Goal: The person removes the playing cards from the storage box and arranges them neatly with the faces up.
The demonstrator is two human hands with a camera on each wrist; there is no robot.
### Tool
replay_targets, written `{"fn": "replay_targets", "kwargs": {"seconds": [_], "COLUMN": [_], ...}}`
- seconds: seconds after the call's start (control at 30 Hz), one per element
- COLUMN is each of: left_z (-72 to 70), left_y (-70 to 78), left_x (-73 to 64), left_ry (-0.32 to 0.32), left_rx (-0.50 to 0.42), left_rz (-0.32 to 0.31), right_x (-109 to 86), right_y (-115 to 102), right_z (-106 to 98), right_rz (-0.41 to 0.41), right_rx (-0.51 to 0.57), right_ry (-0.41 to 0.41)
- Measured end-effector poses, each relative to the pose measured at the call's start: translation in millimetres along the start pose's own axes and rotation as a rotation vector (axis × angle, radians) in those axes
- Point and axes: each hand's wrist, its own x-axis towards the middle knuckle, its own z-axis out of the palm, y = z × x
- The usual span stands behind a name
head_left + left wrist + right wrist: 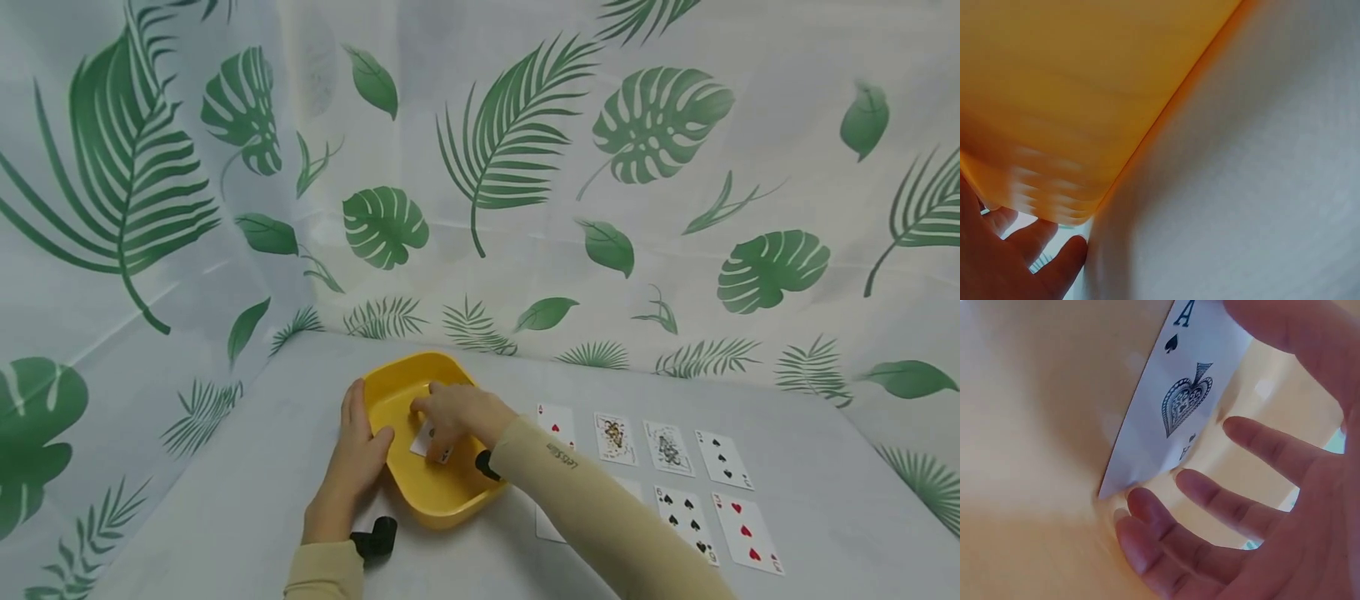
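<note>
My left hand [358, 458] grips the left side of a yellow plastic tub [442, 512], its thumb over the rim and fingers along the outer wall. From below, the left wrist view shows spread fingers [1032, 240] beside the tub's outer wall [1085, 81]. Inside the tub is my right hand [453, 417], over a white playing card [423, 437]. It is the ace of spades [1185, 400] in the right wrist view. There the right hand's thumb overlaps the card's upper corner, while the spread fingers [1154, 515] sit near its lower edge. Whether they touch it is unclear.
Right of the tub, face-up cards lie in two rows: an ace of hearts [555, 427], two jokers [615, 439], a three of spades [723, 458], a six of spades [686, 523] and a three of hearts [747, 531]. My right sleeve [600, 508] partly covers another card. Leaf-printed sheets surround the white table.
</note>
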Motion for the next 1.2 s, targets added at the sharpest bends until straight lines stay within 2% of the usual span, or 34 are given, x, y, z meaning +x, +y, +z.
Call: {"fn": "replay_targets", "kwargs": {"seconds": [0.2, 0.53, 0.87, 1.0, 1.2], "left_z": [1.6, 5.5, 3.0, 1.5, -1.0], "left_y": [-0.5, 0.4, 0.9, -0.4, 0.1], "left_x": [-1.9, -3.2, 0.1, 0.4, -2.5], "left_ry": [-0.001, -0.007, -0.007, -0.006, -0.014], "left_rx": [-0.001, -0.005, 0.01, 0.001, 0.002], "left_rz": [0.004, 0.026, 0.039, 0.044, 0.011], "right_x": [-0.3, -4.0, -29.4, -40.3, -59.3], "right_y": [-3, -2, -6, -3, 6], "right_z": [3, 3, -26, -32, -34], "right_rz": [0.004, -0.056, -0.137, -0.14, -0.136], "right_rx": [0.016, -0.008, -0.12, -0.153, -0.193], "right_ry": [0.003, 0.047, 0.181, 0.2, 0.209]}}
